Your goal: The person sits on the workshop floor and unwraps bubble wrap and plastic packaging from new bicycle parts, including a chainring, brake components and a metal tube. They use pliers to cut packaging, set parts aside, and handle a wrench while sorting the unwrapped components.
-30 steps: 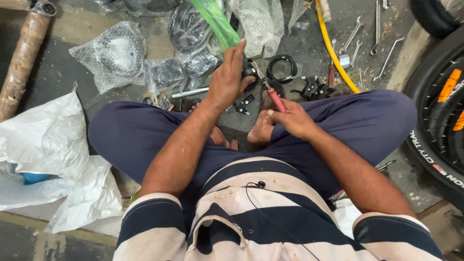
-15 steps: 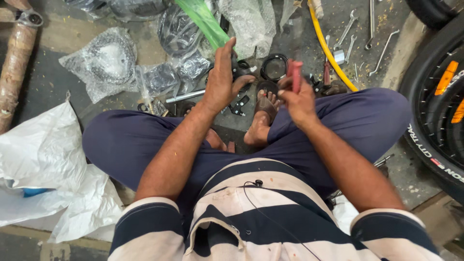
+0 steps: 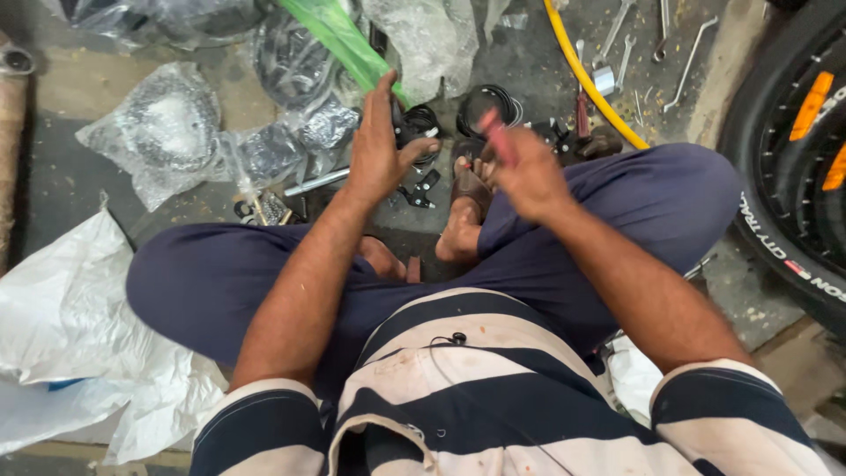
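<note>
Since half a second ago, right hand [image 3: 526, 172] has swung slightly inward and blurs with motion; the red-handled tool [image 3: 495, 139] it grips has tilted from upright to leaning up and left. Left hand [image 3: 381, 145] has barely shifted.

Nearest: striped shirt [image 3: 493, 388] at bottom edge, dark blue trousers [image 3: 264, 273] over crossed legs. Both forearms run up from there. A foot in a brown sandal [image 3: 465, 198] lies between the two hands, just below them.

Left hand: fingers spread and straight, thumb out to the right, palm down, empty. Fingertips reach the lower end of a green plastic strip [image 3: 339, 40]. Just right of the thumb sit small black parts [image 3: 421, 123]; below the thumb, another small black piece [image 3: 421, 189] on the floor. Left of the wrist, a short metal rod [image 3: 315, 182].

Right hand: closed in a fist round the tool's red handle, only the handle's upper end showing above the knuckles. Tool tip not visible. Grip detail smeared by blur.

Beyond the hands: a black cable coil [image 3: 487, 101], clear plastic bags holding dark round parts [image 3: 167, 128], a yellow hose [image 3: 586, 75] running diagonally to the right hand's far right, and spanners [image 3: 621, 35] past it.

Far right of the right arm: a bicycle tyre [image 3: 784, 176] with orange reflectors. Far left of the left arm: crumpled white sacking [image 3: 70, 326].
</note>
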